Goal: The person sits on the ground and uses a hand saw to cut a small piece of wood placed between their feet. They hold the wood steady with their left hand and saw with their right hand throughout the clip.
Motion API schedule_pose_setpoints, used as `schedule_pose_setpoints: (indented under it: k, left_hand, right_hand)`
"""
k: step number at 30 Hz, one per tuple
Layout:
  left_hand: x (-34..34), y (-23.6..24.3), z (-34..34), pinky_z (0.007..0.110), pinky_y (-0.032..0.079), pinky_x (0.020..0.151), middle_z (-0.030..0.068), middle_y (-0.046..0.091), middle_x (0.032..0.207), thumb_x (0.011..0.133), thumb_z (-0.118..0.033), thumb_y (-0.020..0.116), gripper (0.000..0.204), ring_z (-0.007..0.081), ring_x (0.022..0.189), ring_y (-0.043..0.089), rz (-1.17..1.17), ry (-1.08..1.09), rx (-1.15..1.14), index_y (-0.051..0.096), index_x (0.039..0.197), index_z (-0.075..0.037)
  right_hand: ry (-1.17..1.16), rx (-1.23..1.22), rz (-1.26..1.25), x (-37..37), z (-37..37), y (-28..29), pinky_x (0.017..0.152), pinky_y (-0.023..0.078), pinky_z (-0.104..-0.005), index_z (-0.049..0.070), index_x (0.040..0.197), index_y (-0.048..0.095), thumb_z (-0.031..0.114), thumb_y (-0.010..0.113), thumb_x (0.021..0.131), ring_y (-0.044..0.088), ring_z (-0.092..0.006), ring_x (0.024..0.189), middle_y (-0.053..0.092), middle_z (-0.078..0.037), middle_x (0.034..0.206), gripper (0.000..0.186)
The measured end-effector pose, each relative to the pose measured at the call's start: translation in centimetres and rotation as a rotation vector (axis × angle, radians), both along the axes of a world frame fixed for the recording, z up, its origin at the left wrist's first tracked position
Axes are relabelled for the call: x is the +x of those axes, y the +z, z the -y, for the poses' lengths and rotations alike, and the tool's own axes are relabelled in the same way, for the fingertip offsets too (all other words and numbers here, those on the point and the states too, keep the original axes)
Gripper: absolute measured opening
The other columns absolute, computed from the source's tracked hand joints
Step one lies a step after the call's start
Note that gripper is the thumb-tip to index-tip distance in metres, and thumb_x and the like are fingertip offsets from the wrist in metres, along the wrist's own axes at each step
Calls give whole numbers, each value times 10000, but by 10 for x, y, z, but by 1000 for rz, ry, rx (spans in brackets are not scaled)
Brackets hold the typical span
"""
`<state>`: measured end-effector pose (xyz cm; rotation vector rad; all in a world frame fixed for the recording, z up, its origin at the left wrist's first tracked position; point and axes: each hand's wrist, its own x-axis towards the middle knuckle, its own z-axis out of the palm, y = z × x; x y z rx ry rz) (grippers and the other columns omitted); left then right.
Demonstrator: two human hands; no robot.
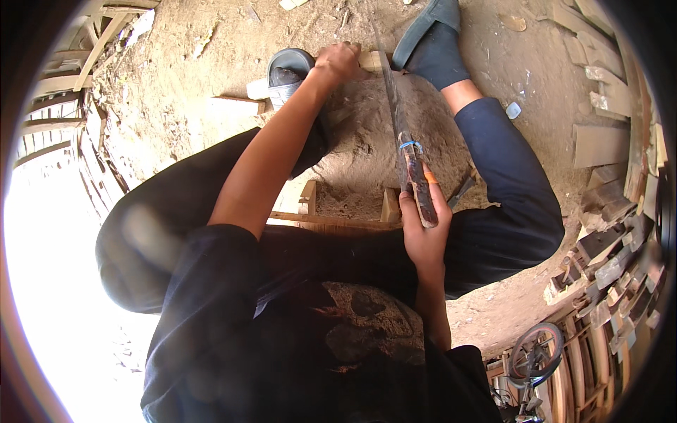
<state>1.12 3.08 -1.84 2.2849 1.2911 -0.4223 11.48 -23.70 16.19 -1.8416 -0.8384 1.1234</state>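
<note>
A handsaw (pixel 393 99) stretches away from me, its long narrow dark blade crossing a short piece of pale wood (pixel 371 61) near my feet. My right hand (pixel 426 229) is closed around the saw's worn wooden handle, which has a blue tie at its front; an orange band shows on one finger. Beside the blade, on its left, my left hand (pixel 340 60) is closed on the wood piece, fingers partly hidden. My sandalled left foot (pixel 288 74) is left of that hand, and my right sandal (pixel 427 32) sits close to the wood's right end.
Under my legs is a low wooden frame (pixel 331 221) with upright blocks. A wood offcut (pixel 238 106) lies on the dirt floor (pixel 187 70) to the left. Stacked planks and blocks (pixel 613 261) line the right side, with a bicycle wheel (pixel 536 352) at the lower right.
</note>
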Motion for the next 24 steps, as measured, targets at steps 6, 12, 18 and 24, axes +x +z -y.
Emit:
schedule_pose_setpoints:
  k: [6,12,18,24]
  left_hand:
    - [1,5,8,403,525,855,156,681,988,729,-628,687,648,309,953,662,17,44,91,641,1042,-62]
    - [-3,6,21,401,529,826,164,678,949,764,-596,675,596,304,919,666,28,92,153,619,1025,-63]
    - [-3,3,19,399,526,817,137,678,972,775,-544,692,554,297,927,663,53,77,139,597,1039,-67]
    - [-2,3,16,400,530,804,144,675,975,787,-514,692,534,287,934,662,52,58,117,583,1064,-71]
  right_hand:
    - [-6,-4,21,1,0,6,853,468,-291,-74,1311,479,-15,593,852,616,-150,945,653,-144,1057,477]
    - [-39,-44,-64,-3,4,-2,886,461,-307,-80,1308,479,-23,592,846,619,-177,1001,645,-167,1110,479]
    - [21,16,-19,-1,0,-3,927,447,-324,-85,1316,467,-27,588,843,606,-207,1079,619,-197,1180,491]
    - [49,6,16,0,-2,-6,929,447,-323,-82,1318,465,-29,580,844,606,-208,1090,620,-201,1182,491]
